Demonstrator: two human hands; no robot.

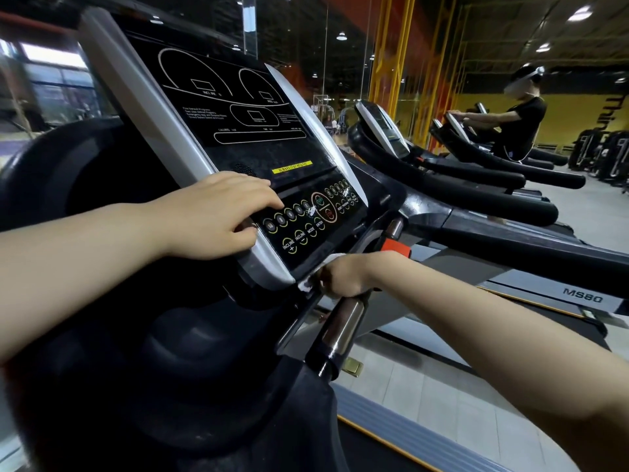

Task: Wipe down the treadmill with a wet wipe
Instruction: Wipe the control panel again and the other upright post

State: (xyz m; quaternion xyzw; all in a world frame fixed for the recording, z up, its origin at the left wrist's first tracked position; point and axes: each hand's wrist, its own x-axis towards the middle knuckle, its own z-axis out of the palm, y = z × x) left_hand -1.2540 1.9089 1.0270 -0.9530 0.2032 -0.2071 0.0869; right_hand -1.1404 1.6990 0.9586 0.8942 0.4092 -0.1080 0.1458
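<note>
Hands: left (218, 216) on one treadmill (238, 131), right (343, 277) gripping one wipe (308, 282)

Support: treadmill console (238, 107), tilted.
On it: left hand (218, 216) at left edge; wipe (318, 270) at lower edge.

Gym: row of treadmills (476, 185)

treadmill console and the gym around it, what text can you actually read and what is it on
"INCLINE" with a plus, "INCLINE" with a minus, "MODE", "ENTER": button panel by the left hand.
"MS80": side rail of the next treadmill.
"Thin", cut off at the frame edge: yellow wall.
Yellow warning strip: blurred, begins like "ALWAYS".
Display panel print and round button numbers: too small to read.
Right hand holds the wet wipe, which bears no text.
</note>
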